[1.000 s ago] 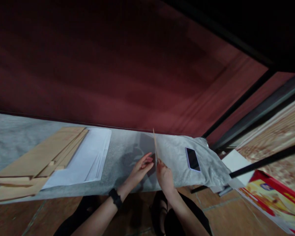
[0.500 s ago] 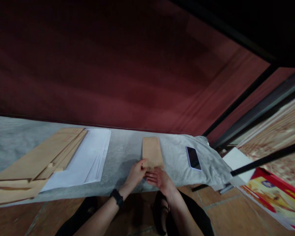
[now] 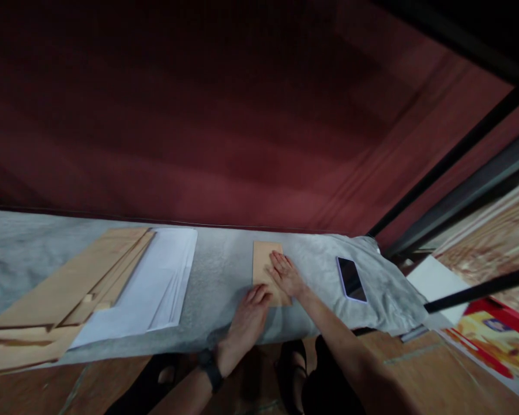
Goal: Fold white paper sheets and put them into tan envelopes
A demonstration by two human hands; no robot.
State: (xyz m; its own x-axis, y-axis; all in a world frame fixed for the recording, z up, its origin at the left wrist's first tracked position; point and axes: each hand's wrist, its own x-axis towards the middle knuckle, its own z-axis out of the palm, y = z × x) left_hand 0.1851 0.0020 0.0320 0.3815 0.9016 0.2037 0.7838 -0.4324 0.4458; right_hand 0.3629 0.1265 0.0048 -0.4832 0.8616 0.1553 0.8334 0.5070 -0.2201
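Note:
A small brown paper envelope (image 3: 262, 259) lies flat on the grey cloth in front of me; it could also be a paper bag. My right hand (image 3: 288, 276) rests on its right side, fingers stretched out over the paper. My left hand (image 3: 251, 317), with a dark watch (image 3: 210, 369) on its wrist, touches the near left part. Its fingers lie slightly bent on the paper, and its thumb is hidden. Neither hand has a visible grip on the envelope.
Larger brown paper envelopes (image 3: 78, 276) and white paper sheets (image 3: 155, 288) lie at the left. A phone (image 3: 352, 279) is on the grey cloth (image 3: 225, 259) at the right. Dark bars (image 3: 450, 155) and a red-yellow box (image 3: 497, 340) stand beyond the right end.
My right hand has moved from the near edge up onto the envelope and flattened. My left hand has shifted slightly right, its fingers now over the paper. The view has turned slightly left.

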